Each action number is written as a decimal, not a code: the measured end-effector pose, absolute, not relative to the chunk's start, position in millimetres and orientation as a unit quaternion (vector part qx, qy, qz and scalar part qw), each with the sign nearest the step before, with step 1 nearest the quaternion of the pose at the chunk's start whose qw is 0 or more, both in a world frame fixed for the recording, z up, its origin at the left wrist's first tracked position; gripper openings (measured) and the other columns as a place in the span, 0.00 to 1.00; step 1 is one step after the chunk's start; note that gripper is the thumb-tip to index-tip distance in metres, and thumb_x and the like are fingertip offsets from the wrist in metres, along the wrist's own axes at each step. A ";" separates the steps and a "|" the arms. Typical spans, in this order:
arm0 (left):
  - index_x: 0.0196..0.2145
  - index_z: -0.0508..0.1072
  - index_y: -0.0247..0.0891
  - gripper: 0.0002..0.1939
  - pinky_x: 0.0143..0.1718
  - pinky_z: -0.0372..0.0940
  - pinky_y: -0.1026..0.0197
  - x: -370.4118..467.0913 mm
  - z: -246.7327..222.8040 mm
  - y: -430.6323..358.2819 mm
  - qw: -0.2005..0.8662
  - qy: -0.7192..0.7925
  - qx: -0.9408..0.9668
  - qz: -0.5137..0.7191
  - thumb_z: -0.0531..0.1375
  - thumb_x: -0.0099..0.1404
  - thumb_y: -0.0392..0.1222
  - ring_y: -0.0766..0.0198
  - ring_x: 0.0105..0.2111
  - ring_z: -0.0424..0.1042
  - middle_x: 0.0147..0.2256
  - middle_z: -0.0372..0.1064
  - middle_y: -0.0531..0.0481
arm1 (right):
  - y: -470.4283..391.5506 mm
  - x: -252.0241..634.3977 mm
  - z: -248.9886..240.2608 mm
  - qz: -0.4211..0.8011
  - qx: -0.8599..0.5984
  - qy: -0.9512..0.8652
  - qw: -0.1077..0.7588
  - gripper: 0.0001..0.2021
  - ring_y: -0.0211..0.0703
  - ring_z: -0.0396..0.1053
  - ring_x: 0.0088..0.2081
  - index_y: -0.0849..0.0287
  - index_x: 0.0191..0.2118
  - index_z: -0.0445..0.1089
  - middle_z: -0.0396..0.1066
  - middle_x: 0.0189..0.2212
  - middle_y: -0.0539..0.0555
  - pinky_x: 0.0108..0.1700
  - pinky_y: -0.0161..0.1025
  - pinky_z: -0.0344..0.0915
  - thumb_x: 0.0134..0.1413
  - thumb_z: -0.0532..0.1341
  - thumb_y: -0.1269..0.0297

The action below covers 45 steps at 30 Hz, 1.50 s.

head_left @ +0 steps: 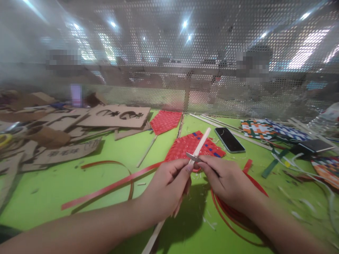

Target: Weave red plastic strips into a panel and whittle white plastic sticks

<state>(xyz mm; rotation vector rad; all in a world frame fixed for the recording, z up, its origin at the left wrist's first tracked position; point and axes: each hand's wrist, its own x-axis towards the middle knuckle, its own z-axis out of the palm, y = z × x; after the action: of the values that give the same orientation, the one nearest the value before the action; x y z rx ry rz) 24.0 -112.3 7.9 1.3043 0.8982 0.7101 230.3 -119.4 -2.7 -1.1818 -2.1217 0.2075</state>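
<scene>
My left hand (171, 185) is closed around a pale wooden stick (202, 141), which slants from the lower middle up to the right. In my right hand (224, 180) is a small knife (192, 156), its metal blade lying across the stick just above my left thumb. The knife's handle is hidden inside my fingers. Behind both hands lies a red woven piece (182, 145) with some blue squares and pale shavings on it. A long red strip (113, 187) runs out to the left, and a coil of red strip (235, 215) lies under my right wrist.
Cut cardboard sheets (113, 116) pile up at the left. A second red woven piece (165, 121) with a stick handle lies at the back. A phone (230, 140) and multicoloured woven pieces (258, 128) are on the right. A perforated screen (148, 77) stands behind the green table (106, 211).
</scene>
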 end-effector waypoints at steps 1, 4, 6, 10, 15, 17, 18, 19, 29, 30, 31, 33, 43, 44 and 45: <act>0.39 0.71 0.40 0.18 0.09 0.50 0.75 23.9 8.4 -112.7 0.651 0.392 0.570 0.313 0.56 0.78 0.56 0.77 0.10 0.55 0.20 0.60 0.62 | -119.6 230.6 -1.9 0.079 -0.454 -0.819 0.341 0.13 0.46 0.82 0.40 0.59 0.49 0.76 0.84 0.43 0.57 0.44 0.40 0.75 0.76 0.54 0.64; 0.40 0.71 0.40 0.17 0.09 0.50 0.75 23.4 10.6 -114.0 0.657 0.389 0.565 0.312 0.56 0.78 0.56 0.77 0.10 0.55 0.20 0.59 0.62 | -120.0 231.9 1.0 0.076 -0.452 -0.826 0.329 0.13 0.44 0.81 0.37 0.57 0.47 0.76 0.84 0.40 0.55 0.40 0.39 0.73 0.77 0.53 0.63; 0.41 0.72 0.40 0.17 0.10 0.50 0.75 23.2 11.3 -114.4 0.657 0.392 0.565 0.309 0.57 0.78 0.57 0.77 0.10 0.55 0.21 0.60 0.62 | -120.0 233.0 2.1 0.075 -0.447 -0.830 0.326 0.14 0.44 0.81 0.38 0.56 0.46 0.76 0.84 0.41 0.54 0.39 0.38 0.72 0.77 0.53 0.63; 0.41 0.72 0.39 0.19 0.09 0.51 0.75 22.9 9.3 -114.2 0.653 0.400 0.565 0.307 0.58 0.77 0.59 0.77 0.11 0.56 0.22 0.62 0.61 | -119.3 236.2 1.3 0.077 -0.441 -0.836 0.316 0.14 0.46 0.82 0.41 0.56 0.48 0.77 0.84 0.45 0.56 0.42 0.40 0.73 0.77 0.52 0.63; 0.39 0.72 0.39 0.19 0.10 0.51 0.75 22.6 6.9 -113.9 0.651 0.397 0.567 0.313 0.58 0.77 0.59 0.77 0.11 0.56 0.22 0.62 0.61 | -119.6 238.8 0.2 0.095 -0.442 -0.837 0.307 0.15 0.48 0.82 0.43 0.55 0.52 0.77 0.84 0.47 0.56 0.45 0.42 0.75 0.77 0.53 0.61; 0.37 0.71 0.39 0.19 0.10 0.51 0.75 23.1 7.1 -114.1 0.648 0.398 0.567 0.316 0.59 0.77 0.58 0.77 0.11 0.55 0.21 0.62 0.61 | -120.3 238.8 0.4 0.096 -0.440 -0.838 0.308 0.15 0.48 0.82 0.45 0.56 0.53 0.76 0.83 0.49 0.57 0.45 0.42 0.75 0.78 0.52 0.61; 0.37 0.71 0.39 0.19 0.10 0.51 0.75 23.4 7.3 -114.3 0.648 0.398 0.567 0.316 0.59 0.77 0.58 0.77 0.11 0.55 0.21 0.62 0.61 | -120.7 238.6 0.7 0.094 -0.439 -0.839 0.308 0.15 0.49 0.82 0.45 0.56 0.53 0.76 0.83 0.49 0.57 0.45 0.42 0.75 0.78 0.52 0.61; 0.37 0.71 0.39 0.19 0.09 0.51 0.75 23.8 7.4 -114.6 0.649 0.397 0.566 0.317 0.59 0.77 0.57 0.77 0.11 0.55 0.21 0.62 0.61 | -121.1 238.5 1.0 0.092 -0.440 -0.839 0.307 0.16 0.49 0.82 0.45 0.56 0.53 0.76 0.83 0.48 0.57 0.45 0.42 0.75 0.78 0.52 0.61; 0.36 0.71 0.40 0.19 0.09 0.51 0.76 18.8 6.6 -109.4 0.632 0.401 0.545 0.378 0.59 0.77 0.58 0.77 0.10 0.54 0.19 0.59 0.63 | -123.1 238.4 -0.4 0.062 -0.434 -0.842 0.314 0.17 0.49 0.82 0.45 0.60 0.54 0.77 0.84 0.49 0.59 0.45 0.42 0.75 0.78 0.51 0.63; 0.36 0.71 0.40 0.19 0.09 0.51 0.76 18.7 5.9 -108.4 0.630 0.402 0.547 0.378 0.59 0.77 0.58 0.77 0.11 0.54 0.19 0.59 0.63 | -123.0 237.7 -0.5 0.060 -0.436 -0.841 0.314 0.17 0.48 0.82 0.44 0.60 0.54 0.77 0.84 0.49 0.59 0.45 0.42 0.74 0.78 0.50 0.63; 0.38 0.72 0.40 0.19 0.09 0.52 0.76 18.9 5.0 -107.9 0.630 0.401 0.550 0.373 0.59 0.77 0.58 0.77 0.11 0.54 0.19 0.59 0.63 | -123.0 236.8 -0.6 0.063 -0.437 -0.840 0.314 0.17 0.48 0.82 0.43 0.60 0.54 0.77 0.84 0.48 0.58 0.44 0.41 0.74 0.78 0.50 0.63; 0.42 0.73 0.40 0.18 0.09 0.53 0.75 19.8 3.2 -108.2 0.636 0.400 0.554 0.358 0.58 0.77 0.59 0.76 0.11 0.53 0.19 0.59 0.63 | -122.9 234.7 -0.4 0.073 -0.441 -0.837 0.315 0.17 0.46 0.82 0.42 0.59 0.54 0.76 0.84 0.46 0.56 0.44 0.40 0.73 0.78 0.50 0.63; 0.47 0.74 0.39 0.19 0.09 0.50 0.75 24.7 2.7 -112.8 0.632 0.402 0.573 0.333 0.57 0.78 0.58 0.75 0.10 0.53 0.17 0.56 0.64 | -123.6 228.7 -1.7 0.105 -0.469 -0.813 0.329 0.15 0.46 0.82 0.43 0.57 0.49 0.77 0.84 0.46 0.56 0.42 0.38 0.73 0.78 0.52 0.63; 0.47 0.74 0.39 0.19 0.09 0.50 0.75 24.9 3.0 -113.0 0.628 0.404 0.575 0.333 0.57 0.78 0.58 0.75 0.10 0.52 0.17 0.56 0.64 | -123.7 228.2 -2.2 0.108 -0.471 -0.811 0.331 0.16 0.46 0.82 0.44 0.56 0.48 0.77 0.84 0.47 0.56 0.42 0.38 0.73 0.78 0.52 0.63; 0.47 0.74 0.39 0.19 0.09 0.50 0.75 25.0 3.3 -113.4 0.624 0.405 0.579 0.333 0.57 0.78 0.58 0.75 0.10 0.52 0.17 0.55 0.64 | -123.8 227.7 -2.6 0.112 -0.472 -0.809 0.331 0.16 0.46 0.82 0.44 0.56 0.47 0.77 0.84 0.46 0.55 0.42 0.38 0.73 0.78 0.51 0.62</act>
<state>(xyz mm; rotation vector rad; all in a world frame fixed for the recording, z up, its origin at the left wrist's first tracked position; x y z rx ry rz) 25.0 -113.4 3.3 1.3289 0.9306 0.7647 227.7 -123.8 -2.6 -1.2348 -2.1154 0.2924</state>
